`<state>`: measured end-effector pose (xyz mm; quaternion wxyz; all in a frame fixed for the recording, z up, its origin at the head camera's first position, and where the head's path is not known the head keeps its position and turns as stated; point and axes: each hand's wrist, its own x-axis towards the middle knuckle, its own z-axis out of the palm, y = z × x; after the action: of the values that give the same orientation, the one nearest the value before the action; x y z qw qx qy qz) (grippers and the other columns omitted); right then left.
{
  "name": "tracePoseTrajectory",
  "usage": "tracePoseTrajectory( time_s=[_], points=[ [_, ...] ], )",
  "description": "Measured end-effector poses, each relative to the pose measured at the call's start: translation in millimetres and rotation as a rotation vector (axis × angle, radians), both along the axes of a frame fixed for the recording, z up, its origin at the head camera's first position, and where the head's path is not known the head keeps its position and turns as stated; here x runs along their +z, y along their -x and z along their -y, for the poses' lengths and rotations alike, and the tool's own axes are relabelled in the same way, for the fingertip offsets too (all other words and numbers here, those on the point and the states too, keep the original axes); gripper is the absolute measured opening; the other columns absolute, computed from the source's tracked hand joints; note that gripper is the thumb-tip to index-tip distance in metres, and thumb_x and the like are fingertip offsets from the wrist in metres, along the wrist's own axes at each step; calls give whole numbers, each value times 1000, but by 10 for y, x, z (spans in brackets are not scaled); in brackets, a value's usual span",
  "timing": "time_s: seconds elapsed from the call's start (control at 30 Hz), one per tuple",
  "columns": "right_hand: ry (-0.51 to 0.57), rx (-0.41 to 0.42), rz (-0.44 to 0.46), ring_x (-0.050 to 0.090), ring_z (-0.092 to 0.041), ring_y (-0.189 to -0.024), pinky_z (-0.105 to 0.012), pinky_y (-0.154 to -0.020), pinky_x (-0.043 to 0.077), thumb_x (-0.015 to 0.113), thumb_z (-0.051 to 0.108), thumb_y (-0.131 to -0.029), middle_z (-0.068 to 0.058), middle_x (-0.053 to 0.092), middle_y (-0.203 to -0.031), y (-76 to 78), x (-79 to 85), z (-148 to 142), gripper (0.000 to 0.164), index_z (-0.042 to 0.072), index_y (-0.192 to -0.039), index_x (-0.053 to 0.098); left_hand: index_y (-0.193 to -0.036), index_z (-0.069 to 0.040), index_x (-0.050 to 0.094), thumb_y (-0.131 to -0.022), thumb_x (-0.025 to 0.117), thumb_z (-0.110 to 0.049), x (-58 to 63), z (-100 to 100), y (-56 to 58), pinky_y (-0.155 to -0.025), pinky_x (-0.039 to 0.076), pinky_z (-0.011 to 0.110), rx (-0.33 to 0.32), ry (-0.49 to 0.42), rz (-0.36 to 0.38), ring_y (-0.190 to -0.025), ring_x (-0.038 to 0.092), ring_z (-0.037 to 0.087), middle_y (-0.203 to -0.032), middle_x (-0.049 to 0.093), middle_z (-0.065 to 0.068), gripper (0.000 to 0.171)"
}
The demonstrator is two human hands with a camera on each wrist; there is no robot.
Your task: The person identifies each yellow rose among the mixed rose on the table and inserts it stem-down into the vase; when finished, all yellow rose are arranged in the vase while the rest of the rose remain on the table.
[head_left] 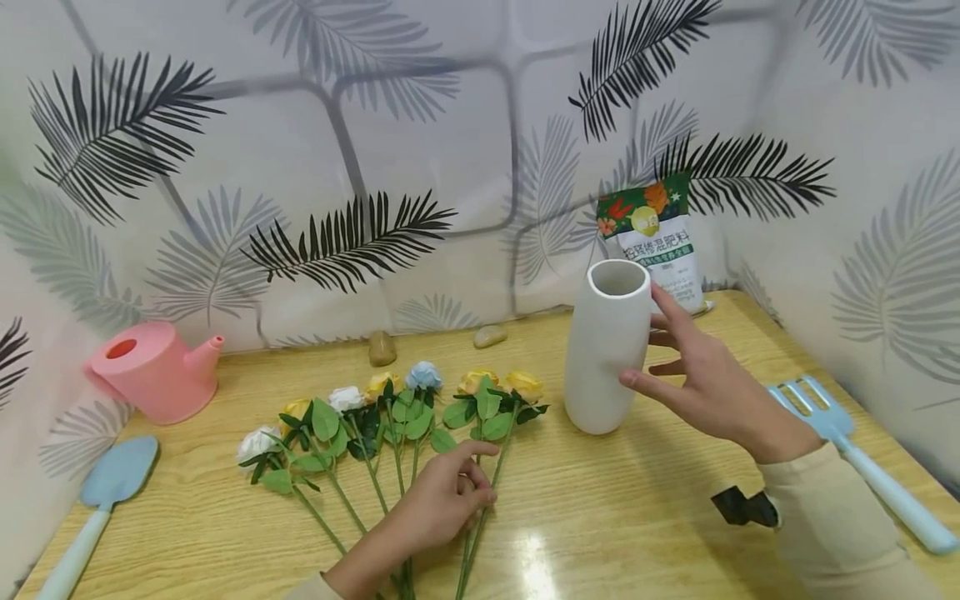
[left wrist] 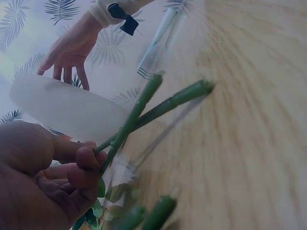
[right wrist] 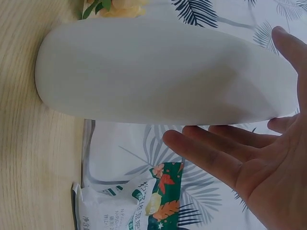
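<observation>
A tall white vase (head_left: 606, 367) stands upright on the wooden table. Beside its right side is my right hand (head_left: 708, 383), fingers nearly straight and spread around the wall; in the right wrist view some fingertips (right wrist: 194, 130) lie along the vase's edge. My left hand (head_left: 442, 498) pinches the green stems (left wrist: 144, 103) of two yellow artificial roses (head_left: 525, 385) between thumb and fingers. Those stems cross near their cut ends in the left wrist view. Left of them lie several more artificial roses, including a blue one (head_left: 423, 375) and a white one (head_left: 347, 398).
At the left are a pink watering can (head_left: 161, 375) and a blue trowel (head_left: 120, 471). A fertilizer bag (head_left: 678, 279) leans behind the vase. On the right lies a blue hand fork (head_left: 840, 433). Two stones (head_left: 382, 348) sit along the back edge by the patterned cloth.
</observation>
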<state>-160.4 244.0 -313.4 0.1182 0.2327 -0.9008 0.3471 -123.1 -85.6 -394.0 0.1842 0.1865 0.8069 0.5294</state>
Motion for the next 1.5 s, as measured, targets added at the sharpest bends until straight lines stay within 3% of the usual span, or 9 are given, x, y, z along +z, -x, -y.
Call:
tracePoseTrajectory(
  time_s=[0.37, 0.57, 0.9, 1.2, 1.37, 1.5],
  points=[
    [-1, 22, -73, 62, -47, -119, -52, -79, 61, 72, 14, -95, -29, 55, -140, 55, -24, -8, 96, 23, -163, 5, -141, 1, 51, -97, 61, 3, 13, -27, 23, -53, 49, 21, 13, -71, 45, -60, 59, 11, -93, 64, 8, 45],
    [-10, 29, -96, 63, -48, -118, -50, -77, 61, 71, 10, -94, -31, 55, -140, 83, -49, -5, 95, 18, -163, 6, -143, 2, 48, -99, 58, 3, 159, -14, 32, -53, 47, 19, 11, -143, 39, -61, 58, 11, -95, 62, 10, 45],
    [-32, 23, -118, 65, -48, -115, -46, -75, 62, 72, 5, -91, -33, 55, -138, 79, -58, 8, 95, 9, -162, 8, -144, 1, 47, -99, 56, 4, 660, -124, 207, -53, 48, 23, -26, -184, -117, -63, 59, 11, -97, 62, 20, 46],
    [-43, 16, -132, 65, -48, -114, -43, -72, 62, 73, 5, -91, -33, 55, -138, 94, -26, -4, 96, 9, -161, 9, -143, -2, 48, -97, 61, 5, 1395, -385, 626, -53, 49, 21, 25, -303, -206, -60, 61, 13, -94, 66, 15, 48],
    [-40, 15, -129, 65, -48, -114, -41, -70, 62, 73, 6, -90, -34, 55, -137, 74, -43, -6, 96, 8, -161, 9, -142, -2, 49, -97, 63, 4, 1631, -534, 833, -54, 51, 23, 42, -394, -236, -59, 61, 14, -92, 67, 11, 48],
    [-36, 8, -136, 66, -47, -113, -41, -70, 62, 73, 6, -90, -34, 56, -137, 59, -57, 1, 97, 9, -161, 8, -142, -3, 49, -97, 63, 3, 1760, -655, 936, -56, 51, 23, 45, -457, -239, -61, 62, 15, -91, 67, 7, 48]
  ],
)
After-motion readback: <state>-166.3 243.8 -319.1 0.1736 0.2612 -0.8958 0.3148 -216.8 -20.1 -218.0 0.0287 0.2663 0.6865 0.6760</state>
